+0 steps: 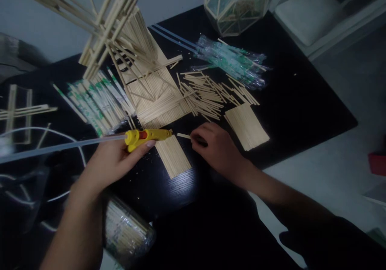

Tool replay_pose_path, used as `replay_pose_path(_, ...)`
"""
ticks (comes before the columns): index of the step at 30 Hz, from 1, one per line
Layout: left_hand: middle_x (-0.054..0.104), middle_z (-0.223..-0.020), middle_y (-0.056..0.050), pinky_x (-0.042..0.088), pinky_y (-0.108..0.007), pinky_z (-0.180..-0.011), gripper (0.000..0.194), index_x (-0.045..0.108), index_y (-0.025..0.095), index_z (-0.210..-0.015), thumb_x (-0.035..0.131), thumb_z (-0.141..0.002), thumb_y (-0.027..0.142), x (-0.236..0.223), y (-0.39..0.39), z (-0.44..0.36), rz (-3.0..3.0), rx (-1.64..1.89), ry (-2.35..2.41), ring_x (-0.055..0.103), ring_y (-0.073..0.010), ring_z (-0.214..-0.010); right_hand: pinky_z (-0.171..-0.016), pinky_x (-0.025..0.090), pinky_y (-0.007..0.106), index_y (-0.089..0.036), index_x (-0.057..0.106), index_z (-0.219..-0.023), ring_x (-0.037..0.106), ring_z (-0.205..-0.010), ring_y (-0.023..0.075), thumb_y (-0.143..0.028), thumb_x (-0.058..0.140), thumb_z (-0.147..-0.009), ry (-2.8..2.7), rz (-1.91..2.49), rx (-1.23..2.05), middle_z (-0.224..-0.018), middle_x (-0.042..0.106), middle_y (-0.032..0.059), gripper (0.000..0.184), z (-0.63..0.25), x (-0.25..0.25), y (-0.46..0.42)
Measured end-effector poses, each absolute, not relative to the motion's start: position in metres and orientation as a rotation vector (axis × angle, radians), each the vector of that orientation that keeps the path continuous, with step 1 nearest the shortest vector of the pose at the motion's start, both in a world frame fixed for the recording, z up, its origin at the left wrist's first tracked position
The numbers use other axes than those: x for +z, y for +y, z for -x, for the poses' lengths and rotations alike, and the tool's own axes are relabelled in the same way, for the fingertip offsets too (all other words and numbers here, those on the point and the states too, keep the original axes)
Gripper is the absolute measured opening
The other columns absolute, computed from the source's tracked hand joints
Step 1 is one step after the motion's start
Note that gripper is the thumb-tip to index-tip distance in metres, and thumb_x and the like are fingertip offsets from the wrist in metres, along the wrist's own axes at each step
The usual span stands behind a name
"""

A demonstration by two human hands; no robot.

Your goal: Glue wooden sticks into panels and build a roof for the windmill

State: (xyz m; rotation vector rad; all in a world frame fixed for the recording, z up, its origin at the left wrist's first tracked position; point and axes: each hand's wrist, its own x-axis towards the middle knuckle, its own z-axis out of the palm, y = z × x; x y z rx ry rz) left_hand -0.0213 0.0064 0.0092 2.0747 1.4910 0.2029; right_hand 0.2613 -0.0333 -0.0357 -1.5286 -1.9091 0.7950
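Observation:
My left hand (117,159) is closed round a yellow glue gun (150,135) with a long clear glue stick (75,144) sticking out of its back. The gun's dark nozzle points right. Close to that tip is the end of a short wooden stick (183,135), pinched in the fingers of my right hand (215,149). Below the gun lies a flat panel of sticks laid side by side (175,159). A similar panel (249,127) rests on the table to the right of my right hand.
Short cut sticks (208,97) lie scattered beyond my hands. A stick-built frame (105,28) stands at the upper left, near wrapped chopsticks (99,101). Plastic wrappers (232,60) and a faceted glass container (238,10) are further back. A packed bundle of sticks (128,227) sits in front.

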Motion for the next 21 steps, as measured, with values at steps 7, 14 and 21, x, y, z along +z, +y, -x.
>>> replay_pose_path(7, 0.073, -0.074, 0.0, 0.049, -0.03, -0.058, 0.045, 0.072, 0.023, -0.086, 0.057, -0.097, 0.064, 0.01, 0.006, 0.022, -2.108, 0.321, 1.419, 0.066, -0.0196, -0.063, -0.084, 0.052, 0.033, -0.02, 0.07, -0.086, 0.066, -0.092, 0.02, -0.007, 0.071, -0.092, -1.894, 1.53, 0.802, -0.091, 0.071, 0.0036, 0.014, -0.262, -0.036, -0.033)
replay_pose_path(14, 0.073, -0.076, -0.002, 0.046, -0.031, -0.055, 0.043, 0.071, 0.023, -0.085, 0.056, -0.099, 0.061, 0.001, 0.004, 0.022, -2.16, 0.292, 1.361, 0.066, -0.02, -0.063, -0.083, 0.052, 0.033, -0.019, 0.071, -0.086, 0.066, -0.091, 0.0201, -0.008, 0.072, -0.091, -1.912, 1.536, 0.779, -0.09, 0.071, 0.0038, 0.013, -0.261, -0.037, -0.033)
replay_pose_path(21, 0.076, -0.085, -0.004, 0.051, -0.034, -0.061, 0.041, 0.074, 0.023, -0.092, 0.055, -0.101, 0.059, 0.001, 0.004, 0.019, -2.155, 0.247, 1.325, 0.07, -0.0222, -0.071, -0.084, 0.052, 0.034, -0.019, 0.072, -0.087, 0.067, -0.092, 0.0204, -0.007, 0.072, -0.091, -1.911, 1.53, 0.784, -0.092, 0.072, 0.0041, 0.013, -0.261, -0.036, -0.033)
